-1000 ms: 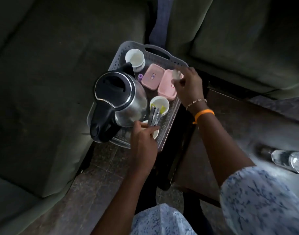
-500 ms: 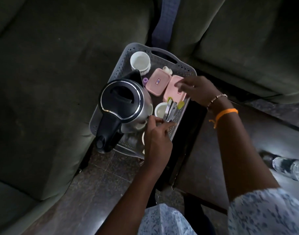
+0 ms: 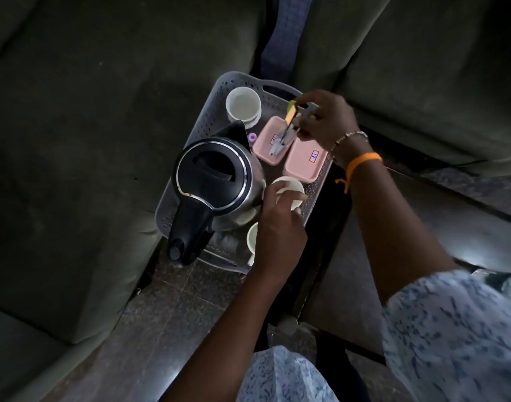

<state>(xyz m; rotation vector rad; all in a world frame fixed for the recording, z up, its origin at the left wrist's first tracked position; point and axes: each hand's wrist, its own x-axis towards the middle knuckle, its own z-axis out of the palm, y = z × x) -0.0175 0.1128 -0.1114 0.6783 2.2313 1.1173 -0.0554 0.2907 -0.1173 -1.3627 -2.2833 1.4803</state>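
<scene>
A grey perforated tray holds a steel kettle with a black lid, two pink lidded boxes, and several white cups. My right hand grips a bundle of metal spoons with coloured handles above the left pink box. My left hand has its fingers curled round the rim of a white cup beside the kettle. Another white cup is partly hidden under that hand. A stack of white cups stands at the tray's far end.
Dark green sofa cushions flank the tray on the left and behind. A dark wooden table lies to the right, with a clear bottle at its right edge. A tiled floor shows below the tray.
The spoons left the white cup: my right hand took them and lifted them up over the pink boxes. My left hand let go of the spoons and now holds the cup.
</scene>
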